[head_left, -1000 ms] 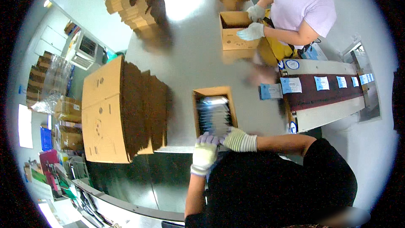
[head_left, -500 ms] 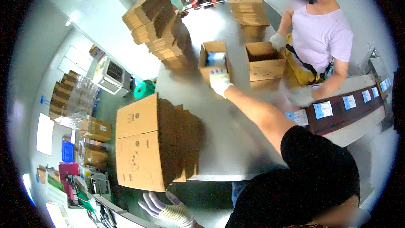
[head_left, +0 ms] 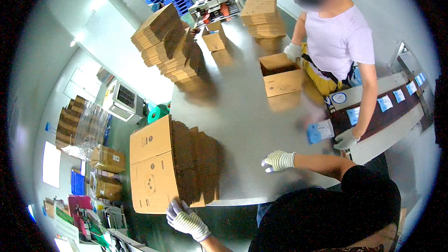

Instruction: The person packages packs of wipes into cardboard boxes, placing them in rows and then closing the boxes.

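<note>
My left hand (head_left: 187, 220), in a striped white glove with purplish fingertips, is at the near corner of a flattened cardboard box (head_left: 151, 179). Its fingers and thumb close on the edge of that top sheet in a tall stack. Over the grey table (head_left: 242, 130), my right hand (head_left: 279, 160) is in a matching glove, with its fingers apart and nothing in them. Farther off, an open cardboard box (head_left: 214, 42) stands by another flat-box stack, something light blue showing inside.
A co-worker (head_left: 343, 32) on the right has one gloved hand at an open box (head_left: 282, 84) and the other by a belt conveyor (head_left: 368, 121) carrying blue-and-white packets. Another packet (head_left: 320, 131) lies at the table's edge. Flat boxes (head_left: 158, 37) are stacked at the far left.
The box with blue contents has slid away toward the far end. My right hand has let go of it and drawn back nearer. My left hand has come up to the flat box's corner.
</note>
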The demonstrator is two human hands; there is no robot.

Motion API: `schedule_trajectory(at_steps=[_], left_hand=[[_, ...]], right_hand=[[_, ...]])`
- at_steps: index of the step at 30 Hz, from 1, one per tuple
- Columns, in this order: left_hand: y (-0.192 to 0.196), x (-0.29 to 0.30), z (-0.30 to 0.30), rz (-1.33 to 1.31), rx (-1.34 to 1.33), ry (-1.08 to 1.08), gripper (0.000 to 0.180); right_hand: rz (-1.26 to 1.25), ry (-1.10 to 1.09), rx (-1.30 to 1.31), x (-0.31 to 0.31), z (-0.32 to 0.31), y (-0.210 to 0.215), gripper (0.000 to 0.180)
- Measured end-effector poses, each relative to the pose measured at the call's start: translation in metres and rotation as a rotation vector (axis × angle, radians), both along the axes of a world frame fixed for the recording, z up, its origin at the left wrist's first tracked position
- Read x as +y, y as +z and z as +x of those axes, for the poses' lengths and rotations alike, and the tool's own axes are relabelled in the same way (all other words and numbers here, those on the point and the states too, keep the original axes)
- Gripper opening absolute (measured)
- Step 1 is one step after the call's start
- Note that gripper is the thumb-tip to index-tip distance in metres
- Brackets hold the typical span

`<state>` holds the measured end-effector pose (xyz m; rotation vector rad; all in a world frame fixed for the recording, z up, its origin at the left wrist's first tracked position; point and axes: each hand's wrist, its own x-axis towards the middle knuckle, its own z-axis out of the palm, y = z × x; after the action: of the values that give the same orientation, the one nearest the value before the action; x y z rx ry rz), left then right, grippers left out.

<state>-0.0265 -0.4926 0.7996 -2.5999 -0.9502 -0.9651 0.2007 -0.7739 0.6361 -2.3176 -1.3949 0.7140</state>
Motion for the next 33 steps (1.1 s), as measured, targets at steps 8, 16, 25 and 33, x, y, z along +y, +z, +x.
schedule_trajectory(at_steps=[8,16,25,33], left_hand=[[0.101,-0.111,-0.029,0.435,-0.343,-0.601,0.027],[0.048,-0.145,-0.006,-0.221,-0.634,-0.676,0.043],[-0.059,-0.168,0.024,-0.979,-0.398,-0.702,0.009],[-0.095,-0.166,0.012,-0.784,-0.389,-0.195,0.04]], right_hand=[[0.46,-0.447,-0.111,-0.037,0.008,0.108,0.051],[1.33,-0.622,0.447,-0.1,0.028,0.128,0.065],[0.914,-1.005,0.057,-0.161,0.015,-0.052,0.033],[0.667,-1.154,0.392,-0.161,-0.045,0.012,0.039]])
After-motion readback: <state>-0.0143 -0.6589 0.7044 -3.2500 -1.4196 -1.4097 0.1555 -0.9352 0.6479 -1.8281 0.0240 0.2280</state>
